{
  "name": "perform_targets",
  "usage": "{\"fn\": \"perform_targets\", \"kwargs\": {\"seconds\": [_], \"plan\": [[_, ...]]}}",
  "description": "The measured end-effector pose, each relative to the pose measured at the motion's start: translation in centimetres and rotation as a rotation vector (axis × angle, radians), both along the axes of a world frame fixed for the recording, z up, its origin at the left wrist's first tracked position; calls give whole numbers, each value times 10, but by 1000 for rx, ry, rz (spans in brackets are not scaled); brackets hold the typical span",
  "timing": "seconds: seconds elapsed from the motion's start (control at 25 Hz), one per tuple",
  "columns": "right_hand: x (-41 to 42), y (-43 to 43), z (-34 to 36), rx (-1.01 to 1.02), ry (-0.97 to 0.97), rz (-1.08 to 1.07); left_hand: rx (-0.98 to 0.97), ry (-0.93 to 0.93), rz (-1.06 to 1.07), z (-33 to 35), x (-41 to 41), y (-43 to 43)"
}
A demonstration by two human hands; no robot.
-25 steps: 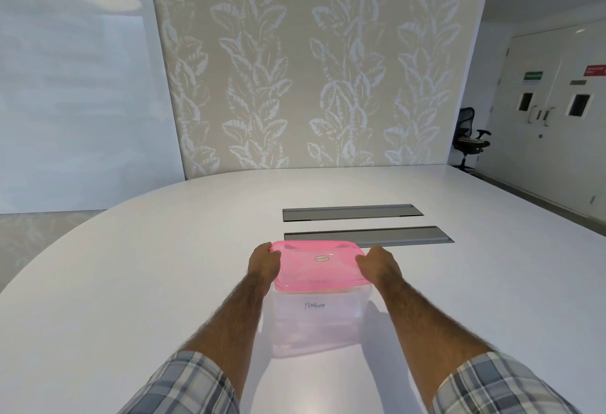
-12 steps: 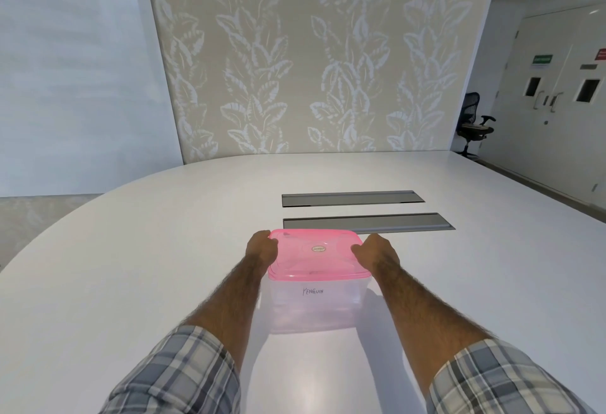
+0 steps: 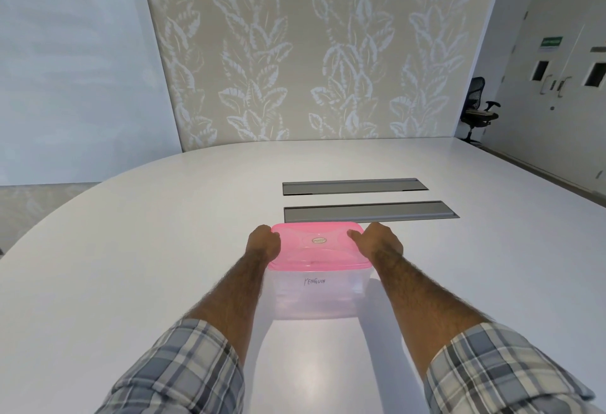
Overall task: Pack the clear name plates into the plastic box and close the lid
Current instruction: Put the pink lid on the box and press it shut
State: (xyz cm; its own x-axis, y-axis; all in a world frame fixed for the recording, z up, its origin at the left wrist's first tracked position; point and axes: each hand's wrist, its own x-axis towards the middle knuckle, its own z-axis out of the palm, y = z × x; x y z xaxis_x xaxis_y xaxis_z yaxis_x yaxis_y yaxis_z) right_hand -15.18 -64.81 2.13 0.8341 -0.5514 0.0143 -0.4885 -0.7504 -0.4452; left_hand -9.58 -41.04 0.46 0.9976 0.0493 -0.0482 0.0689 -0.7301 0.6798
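A clear plastic box (image 3: 319, 295) with handwriting on its front stands on the white table (image 3: 131, 266), straight ahead of me. A translucent pink lid (image 3: 318, 246) sits on top of it. My left hand (image 3: 264, 243) grips the lid's left edge, thumb on top. On the lid's right edge my right hand (image 3: 380, 243) holds on with its thumb laid over the top. Whatever is inside the box shows only as a faint blur; I cannot make out name plates.
Two long grey cable hatches (image 3: 370, 212) (image 3: 354, 186) are set into the table just beyond the box. A black office chair (image 3: 477, 112) stands at the far right near white double doors (image 3: 564, 85). A leaf-patterned wall is behind the table.
The view has tilted down a little, so the box sits lower in frame. Both hands stay on the lid's sides, thumbs now showing on top.
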Motion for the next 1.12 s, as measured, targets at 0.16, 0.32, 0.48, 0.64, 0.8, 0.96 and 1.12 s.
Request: {"fn": "perform_targets", "kwargs": {"seconds": [0.16, 0.32, 0.48, 0.64, 0.8, 0.96, 1.12], "plan": [[4, 9, -5, -111, -19, -25, 120, 45, 134, -2, -15, -10], [4, 15, -11, -168, 26, -52, 199, 136, 230, -5, -23, -14], [4, 16, -13, -154, 57, -65, 254, 211, 226, -1, -26, -15], [3, 15, -14, -142, 26, -78, 190, 184, 267, -2, -31, -14], [0, 16, -12, -136, 10, -94, 170, 134, 253, 5, -37, -12], [-5, 18, -12, -129, -9, -89, 258, 51, 250, 7, -47, -14], [-10, 17, -10, -111, -53, -87, 270, -18, 232, 8, -52, -14]]}}
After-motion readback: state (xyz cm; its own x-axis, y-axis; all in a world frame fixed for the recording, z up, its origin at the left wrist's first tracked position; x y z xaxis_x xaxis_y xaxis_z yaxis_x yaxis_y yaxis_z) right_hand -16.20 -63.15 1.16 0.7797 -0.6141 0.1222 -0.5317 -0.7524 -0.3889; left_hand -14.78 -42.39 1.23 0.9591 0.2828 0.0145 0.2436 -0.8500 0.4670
